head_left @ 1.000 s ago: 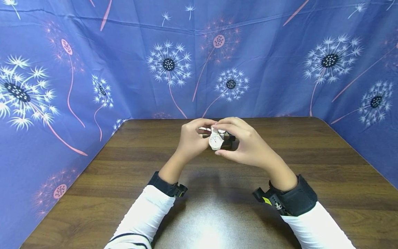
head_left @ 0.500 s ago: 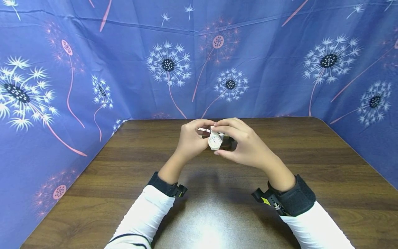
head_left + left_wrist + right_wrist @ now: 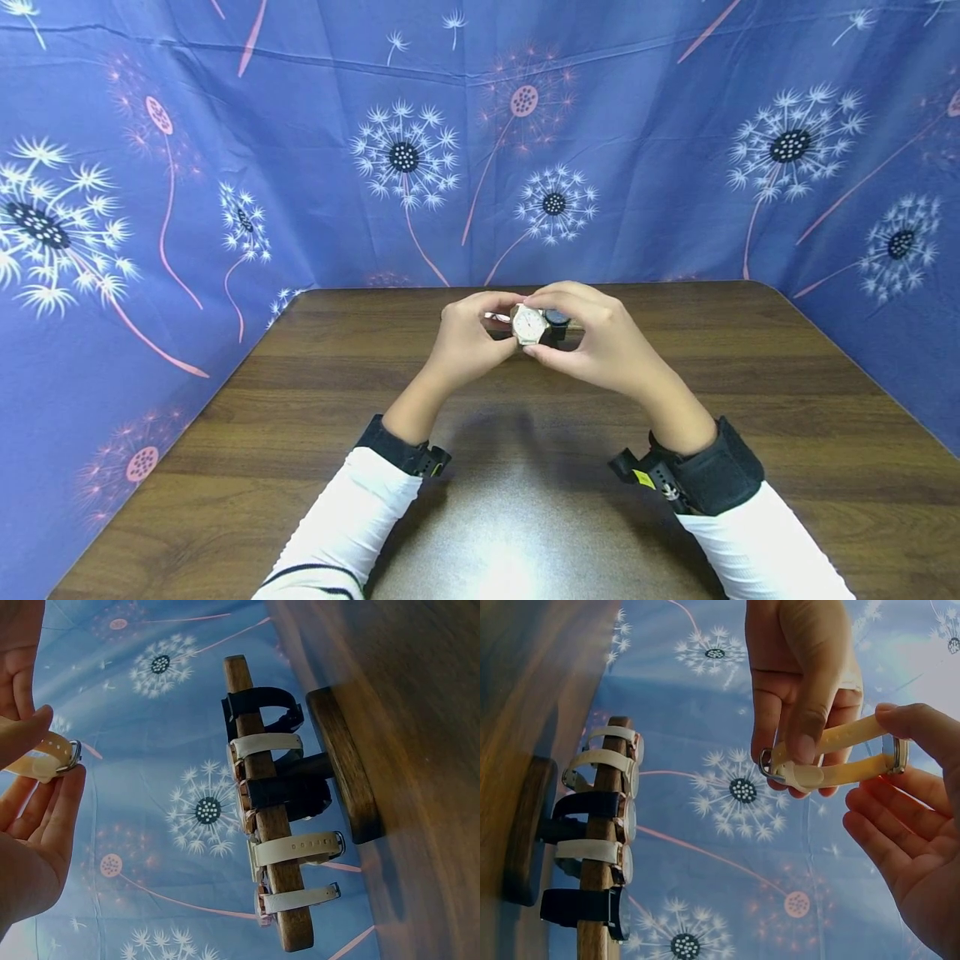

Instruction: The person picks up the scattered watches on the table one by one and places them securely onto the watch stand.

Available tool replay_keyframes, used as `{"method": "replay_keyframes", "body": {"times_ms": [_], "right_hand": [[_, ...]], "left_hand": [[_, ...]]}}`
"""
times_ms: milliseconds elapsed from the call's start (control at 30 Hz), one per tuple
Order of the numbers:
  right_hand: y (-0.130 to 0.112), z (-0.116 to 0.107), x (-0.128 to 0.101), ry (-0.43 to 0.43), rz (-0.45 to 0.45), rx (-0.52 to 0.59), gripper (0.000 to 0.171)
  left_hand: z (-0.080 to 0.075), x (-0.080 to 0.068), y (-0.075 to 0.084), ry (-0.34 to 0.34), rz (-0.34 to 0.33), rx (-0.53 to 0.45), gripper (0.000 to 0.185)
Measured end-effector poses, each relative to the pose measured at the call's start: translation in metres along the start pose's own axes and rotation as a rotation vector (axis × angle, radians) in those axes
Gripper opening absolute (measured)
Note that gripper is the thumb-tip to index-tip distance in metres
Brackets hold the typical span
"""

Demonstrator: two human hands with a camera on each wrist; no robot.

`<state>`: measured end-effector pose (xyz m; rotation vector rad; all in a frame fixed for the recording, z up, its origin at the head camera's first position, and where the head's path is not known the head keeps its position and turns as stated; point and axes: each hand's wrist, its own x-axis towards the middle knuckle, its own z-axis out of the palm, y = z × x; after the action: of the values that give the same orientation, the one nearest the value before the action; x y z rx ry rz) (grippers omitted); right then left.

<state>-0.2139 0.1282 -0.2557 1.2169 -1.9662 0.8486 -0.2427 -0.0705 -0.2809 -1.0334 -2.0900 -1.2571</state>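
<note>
A wristwatch with a pale round dial (image 3: pixel 528 324) and a cream strap (image 3: pixel 847 772) is held up between both hands. My left hand (image 3: pixel 468 337) pinches the buckle end of its strap between thumb and fingers; the metal buckle (image 3: pixel 74 755) shows beside the fingertips in the left wrist view. My right hand (image 3: pixel 600 337) grips the watch at its case (image 3: pixel 900 754), thumb on one side and fingers on the other. In the right wrist view the strap forms a loop between the two hands.
Behind the hands stands a wooden watch stand (image 3: pixel 281 855) with several watches on its bar, some with white or cream straps, some dark. Its base (image 3: pixel 346 769) rests on the brown wooden table (image 3: pixel 337 367). A blue dandelion-print cloth (image 3: pixel 652 167) hangs behind.
The watch has risen slightly and shifted right, and its dial has turned to face more upward. A dark watch behind the right hand shows more plainly. Both forearms have hardly moved.
</note>
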Motion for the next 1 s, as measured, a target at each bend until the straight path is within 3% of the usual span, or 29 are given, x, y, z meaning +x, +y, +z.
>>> {"method": "replay_keyframes", "body": {"times_ms": [367, 667, 1000], "right_hand": [[0.011, -0.005, -0.003, 0.054, 0.047, -0.003, 0.044], [0.025, -0.012, -0.008, 0.069, 0.112, -0.037, 0.044], [0.046, -0.028, -0.016, 0.113, 0.270, -0.097, 0.043]], "left_hand": [[0.001, -0.002, 0.000, -0.117, -0.072, -0.063, 0.057], [-0.003, 0.000, -0.007, -0.095, -0.103, -0.138, 0.054], [-0.020, 0.004, -0.021, -0.018, -0.252, -0.100, 0.033]]}}
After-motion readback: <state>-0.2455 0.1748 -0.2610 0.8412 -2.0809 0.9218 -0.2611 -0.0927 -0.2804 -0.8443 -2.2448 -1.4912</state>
